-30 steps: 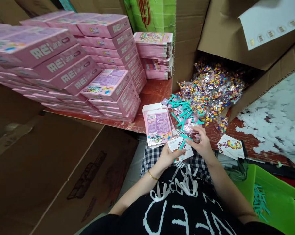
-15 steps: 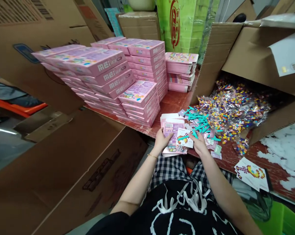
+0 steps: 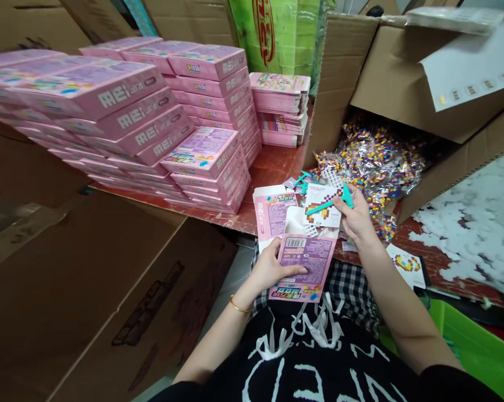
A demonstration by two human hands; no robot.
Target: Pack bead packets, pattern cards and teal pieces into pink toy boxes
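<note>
My left hand point(image 3: 277, 267) grips a pink and purple box point(image 3: 310, 259) near my lap, thumb across its printed face. The box's top end is open toward the table. At that opening, my right hand point(image 3: 355, 215) pinches a teal T-shaped tool point(image 3: 327, 206) together with a white card with a pixel pattern point(image 3: 318, 192). A white grid piece point(image 3: 332, 178) sticks out behind the card, and another bit of grid shows in the box's mouth. Behind the held box, a second pink box point(image 3: 272, 215) with raised flaps lies at the table's edge.
Stacks of pink boxes point(image 3: 210, 151) fill the table's left side, with flat cartons point(image 3: 279, 103) behind. A cardboard box point(image 3: 339, 72) on the right spills bags of colourful beads point(image 3: 381, 162). More cards point(image 3: 406, 265) lie at right, near a green bin point(image 3: 473, 340).
My left hand has brought one box closer to my body, separate from the one behind. My right hand has lifted the card, tool and grid to the box's open end. The view has shifted right.
</note>
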